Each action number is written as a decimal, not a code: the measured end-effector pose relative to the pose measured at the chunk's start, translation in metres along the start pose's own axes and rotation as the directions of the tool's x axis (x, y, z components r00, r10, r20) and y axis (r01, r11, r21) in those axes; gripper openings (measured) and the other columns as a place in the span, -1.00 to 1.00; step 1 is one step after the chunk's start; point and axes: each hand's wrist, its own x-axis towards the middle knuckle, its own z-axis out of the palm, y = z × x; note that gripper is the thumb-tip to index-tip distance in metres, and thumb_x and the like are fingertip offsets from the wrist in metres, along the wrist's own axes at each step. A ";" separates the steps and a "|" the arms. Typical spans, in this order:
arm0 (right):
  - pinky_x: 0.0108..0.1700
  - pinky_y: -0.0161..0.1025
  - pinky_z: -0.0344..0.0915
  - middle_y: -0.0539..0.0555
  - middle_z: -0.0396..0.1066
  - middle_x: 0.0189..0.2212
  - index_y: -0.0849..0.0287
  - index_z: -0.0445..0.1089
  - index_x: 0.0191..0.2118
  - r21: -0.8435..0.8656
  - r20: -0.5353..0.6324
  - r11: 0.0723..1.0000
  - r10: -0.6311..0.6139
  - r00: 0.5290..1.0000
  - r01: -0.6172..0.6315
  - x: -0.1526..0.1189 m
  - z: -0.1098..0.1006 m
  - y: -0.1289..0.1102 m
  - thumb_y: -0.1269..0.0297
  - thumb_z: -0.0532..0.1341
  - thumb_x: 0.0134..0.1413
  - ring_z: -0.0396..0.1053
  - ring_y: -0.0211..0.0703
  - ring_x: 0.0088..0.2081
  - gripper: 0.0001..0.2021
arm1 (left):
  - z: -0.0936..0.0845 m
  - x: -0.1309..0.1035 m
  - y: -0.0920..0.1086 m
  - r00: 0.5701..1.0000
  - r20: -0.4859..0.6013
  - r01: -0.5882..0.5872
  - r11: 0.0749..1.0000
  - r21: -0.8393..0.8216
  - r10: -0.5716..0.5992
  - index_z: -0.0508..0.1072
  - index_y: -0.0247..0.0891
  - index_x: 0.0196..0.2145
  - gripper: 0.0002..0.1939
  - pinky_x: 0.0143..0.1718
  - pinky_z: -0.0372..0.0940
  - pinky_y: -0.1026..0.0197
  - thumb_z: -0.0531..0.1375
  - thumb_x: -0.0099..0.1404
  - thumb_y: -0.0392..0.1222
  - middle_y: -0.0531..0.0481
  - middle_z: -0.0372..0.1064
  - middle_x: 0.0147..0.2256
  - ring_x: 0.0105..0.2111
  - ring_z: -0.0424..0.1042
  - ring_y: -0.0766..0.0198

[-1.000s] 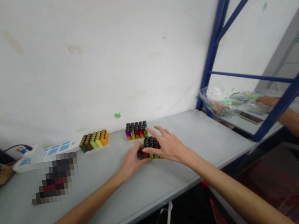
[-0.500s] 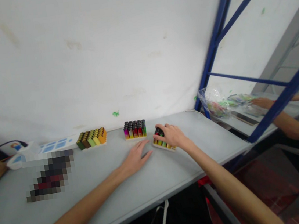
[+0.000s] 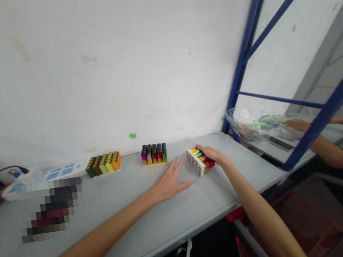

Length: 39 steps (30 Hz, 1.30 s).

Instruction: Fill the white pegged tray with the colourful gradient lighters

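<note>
My right hand [image 3: 211, 155] grips a set of shiny multicoloured lighters [image 3: 207, 164] standing in a white slotted tray [image 3: 195, 163]. This set is tipped on its side, so the tray's underside with its slots faces left. The lighter tops are hidden by the hand. Just left of it, my left hand [image 3: 170, 182] is open with fingers spread, low over the table and holding nothing. Behind that hand, a second set of lighters [image 3: 154, 154] with black tops stands upright. Farther left is a tray of green, brown, yellow and orange lighters [image 3: 104, 164].
The grey table [image 3: 135, 235] runs along a white wall. A power strip [image 3: 22, 183] and a blurred-out dark object [image 3: 53, 211] lie at left. Blue metal posts [image 3: 240, 72] rise at right; beyond them another person's hand [image 3: 297, 125] is near clear plastic bags [image 3: 247, 124].
My right hand has tipped the tray of lighters from upright onto its side and shifted it rightward. My left hand has moved right and spread its fingers. The view has shifted slightly.
</note>
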 end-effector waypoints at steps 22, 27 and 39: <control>0.07 -0.16 0.30 0.38 0.57 -0.06 0.34 0.60 -0.05 -0.114 -0.173 0.993 -0.038 0.984 0.018 -0.005 0.011 0.008 -0.08 -0.06 0.40 0.50 0.14 0.03 -0.36 | 0.050 0.065 0.028 0.975 -0.222 -0.054 0.978 -0.200 0.008 0.06 -0.13 0.35 -0.05 0.34 0.11 -0.11 0.41 0.13 0.04 -0.23 0.02 0.20 0.24 0.21 -0.11; 0.11 -0.27 0.28 0.20 0.54 0.04 0.23 0.53 0.06 -0.048 -0.214 0.992 -0.125 0.969 0.117 -0.003 0.016 0.013 0.05 -0.03 0.40 0.47 -0.07 0.06 -0.52 | 0.048 0.065 0.029 0.974 -0.228 -0.058 0.976 -0.209 0.009 0.10 -0.13 0.32 -0.07 0.33 0.14 -0.10 0.42 0.11 0.04 -0.21 0.06 0.19 0.23 0.23 -0.09; 0.11 -0.28 0.30 0.08 0.55 0.01 0.13 0.47 0.07 0.082 -0.257 0.959 -0.241 0.936 0.270 0.002 0.016 0.020 0.14 0.07 0.36 0.48 -0.18 0.01 -0.66 | 0.049 0.065 0.028 0.978 -0.206 -0.011 0.973 -0.230 -0.038 -0.08 -0.17 0.39 0.10 0.35 0.08 -0.17 0.43 0.09 0.06 -0.29 0.00 0.27 0.29 0.16 -0.15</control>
